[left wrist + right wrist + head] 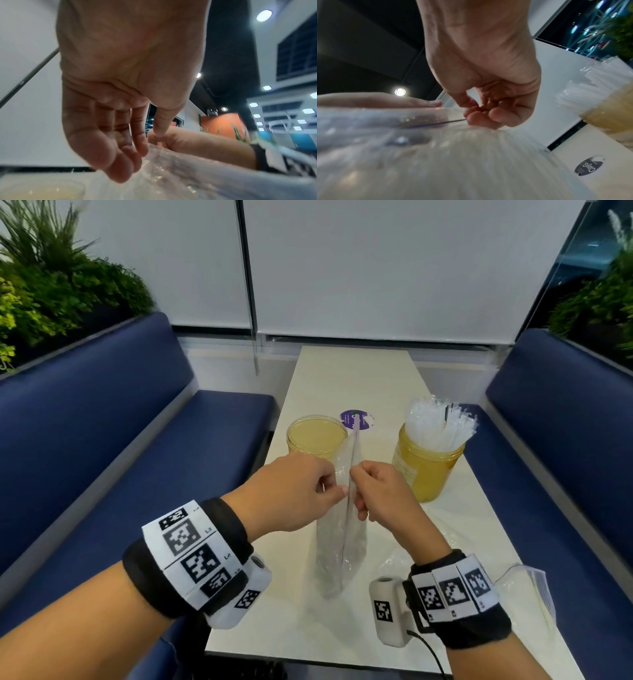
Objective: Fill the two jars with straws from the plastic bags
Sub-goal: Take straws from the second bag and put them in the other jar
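Between both pinching hands (342, 491), upright bag (342, 542)

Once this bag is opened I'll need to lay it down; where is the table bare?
The table is bare at its far end beyond the purple sticker, and at the near left corner. It is crowded mid-table around the empty jar and filled jar; crumpled plastic covers the near right.

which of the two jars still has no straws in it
The left jar, just beyond the left hand, stands empty. The right jar is packed with straws.
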### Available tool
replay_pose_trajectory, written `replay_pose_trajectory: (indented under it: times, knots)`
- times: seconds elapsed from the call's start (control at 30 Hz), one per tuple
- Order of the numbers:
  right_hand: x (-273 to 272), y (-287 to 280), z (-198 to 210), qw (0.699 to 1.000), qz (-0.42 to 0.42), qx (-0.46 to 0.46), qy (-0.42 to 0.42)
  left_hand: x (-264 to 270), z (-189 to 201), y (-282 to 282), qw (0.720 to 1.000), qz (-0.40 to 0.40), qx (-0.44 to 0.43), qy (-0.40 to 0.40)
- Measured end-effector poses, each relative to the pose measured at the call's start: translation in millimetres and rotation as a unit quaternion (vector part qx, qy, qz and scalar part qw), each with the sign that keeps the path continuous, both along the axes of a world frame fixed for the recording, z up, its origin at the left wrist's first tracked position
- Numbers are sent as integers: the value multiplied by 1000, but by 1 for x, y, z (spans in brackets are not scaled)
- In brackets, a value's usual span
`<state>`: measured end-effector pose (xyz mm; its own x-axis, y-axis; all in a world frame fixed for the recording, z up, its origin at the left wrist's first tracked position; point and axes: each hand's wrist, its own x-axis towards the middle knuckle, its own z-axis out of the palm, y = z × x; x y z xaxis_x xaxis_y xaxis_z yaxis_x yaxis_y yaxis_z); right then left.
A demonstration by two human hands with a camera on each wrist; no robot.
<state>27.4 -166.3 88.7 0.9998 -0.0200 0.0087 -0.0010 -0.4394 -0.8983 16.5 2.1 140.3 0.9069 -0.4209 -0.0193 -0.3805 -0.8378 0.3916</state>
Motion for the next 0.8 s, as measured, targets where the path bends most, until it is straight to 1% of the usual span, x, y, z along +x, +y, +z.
replay_pose_trajectory:
  times: [0.03, 0.07, 0.13, 0.23, 0.3, 0.4, 0.47, 0.53, 0.63, 0.7, 0.77, 0.8]
  knots:
    - [-1, 0, 1, 1000, 12, -1, 3, 1, -1, 0, 999, 5, 31, -40]
    - [-2, 0, 2, 1000, 24, -4, 6, 3, -2, -1, 997, 11, 47, -64]
    - [-3, 2, 3, 999, 38, -14, 9, 5, -7, -4, 997, 18, 51, -56]
    - [-6, 1, 5, 998, 53, -18, 28, 6, -18, -8, 1000, 20, -1, 5]
    - [-8, 1, 6, 997, 63, -4, 51, 6, -24, -11, 999, 31, -38, 21]
    - [-10, 1, 5, 996, 62, 4, 60, 8, -34, -17, 994, 57, -85, 33]
    - [-13, 0, 3, 996, 62, 1, 60, 9, -37, -19, 992, 64, -100, 38]
    - [-14, -1, 1, 996, 64, -4, 66, 8, -41, -20, 991, 66, -109, 30]
    - [-14, -2, -1, 996, 44, -8, 71, 4, -45, -25, 987, 86, -139, 7]
    - [-13, -3, -2, 997, 15, -44, 54, 3, -45, -26, 983, 111, -144, -21]
    - [-16, -4, -1, 992, -15, -121, 19, 4, -42, -22, 980, 141, -135, -48]
    - [-18, -5, 0, 985, -30, -169, -2, 4, -40, -19, 978, 155, -124, -58]
